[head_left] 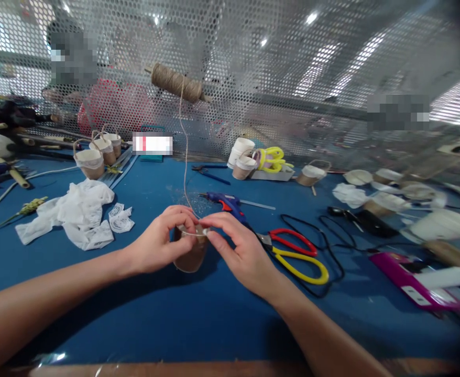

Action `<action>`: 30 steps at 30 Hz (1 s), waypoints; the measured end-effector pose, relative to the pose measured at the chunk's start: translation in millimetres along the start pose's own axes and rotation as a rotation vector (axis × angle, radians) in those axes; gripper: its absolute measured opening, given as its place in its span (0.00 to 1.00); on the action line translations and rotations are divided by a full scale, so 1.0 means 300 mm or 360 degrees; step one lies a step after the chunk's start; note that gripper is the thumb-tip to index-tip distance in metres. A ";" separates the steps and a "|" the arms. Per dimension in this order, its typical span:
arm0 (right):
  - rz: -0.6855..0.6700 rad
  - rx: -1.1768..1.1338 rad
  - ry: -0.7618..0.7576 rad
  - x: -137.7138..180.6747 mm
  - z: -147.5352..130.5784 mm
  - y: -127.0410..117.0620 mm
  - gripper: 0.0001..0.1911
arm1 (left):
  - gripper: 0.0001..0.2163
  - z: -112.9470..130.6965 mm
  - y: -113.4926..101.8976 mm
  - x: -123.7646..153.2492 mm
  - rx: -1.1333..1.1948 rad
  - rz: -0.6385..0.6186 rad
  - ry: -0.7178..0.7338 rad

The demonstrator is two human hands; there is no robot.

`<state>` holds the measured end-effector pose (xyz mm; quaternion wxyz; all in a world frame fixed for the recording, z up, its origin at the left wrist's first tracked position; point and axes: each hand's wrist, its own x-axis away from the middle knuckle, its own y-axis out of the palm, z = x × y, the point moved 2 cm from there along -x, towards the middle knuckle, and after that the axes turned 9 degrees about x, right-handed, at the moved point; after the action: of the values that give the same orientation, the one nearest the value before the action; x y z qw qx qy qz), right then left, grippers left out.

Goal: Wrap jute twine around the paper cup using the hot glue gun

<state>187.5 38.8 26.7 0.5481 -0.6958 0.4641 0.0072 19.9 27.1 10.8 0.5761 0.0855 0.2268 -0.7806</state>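
Observation:
My left hand point(161, 241) and my right hand point(240, 246) both hold a small brown paper cup point(190, 256) just above the blue table point(183, 319). Fingers of both hands pinch at the cup's rim. A thin twine strand point(183, 152) runs down from a twine spool point(175, 82) mounted on the mesh screen to the cup's rim. A blue glue gun point(226, 202) lies just behind my right hand.
Red-and-yellow scissors point(296, 254) and a black cord point(324, 246) lie to the right. Crumpled white fabric point(75, 212) lies at left. Small finished baskets point(92, 159) stand at the back left, paper cups point(241, 157) at back centre. A person sits behind the mesh screen point(253, 78).

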 end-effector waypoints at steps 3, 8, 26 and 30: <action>0.0087 0.0064 0.0111 -0.004 0.019 -0.018 0.09 | 0.02 -0.019 -0.015 0.005 0.0103 0.0000 -0.0097; -0.0022 0.0035 0.0003 -0.010 0.028 -0.015 0.09 | 0.04 -0.044 -0.028 0.004 0.0411 0.0013 -0.0275; -0.0232 -0.0301 0.0151 -0.010 0.003 -0.019 0.05 | 0.05 -0.044 -0.003 0.014 0.0914 -0.0122 -0.0582; -0.0257 -0.0300 0.0152 -0.007 0.006 -0.017 0.04 | 0.05 -0.030 -0.011 0.009 0.0818 -0.0193 -0.0568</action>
<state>190.4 41.3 30.9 0.4563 -0.7789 0.4294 -0.0267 14.8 29.7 2.7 0.5187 0.0764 -0.0778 -0.8480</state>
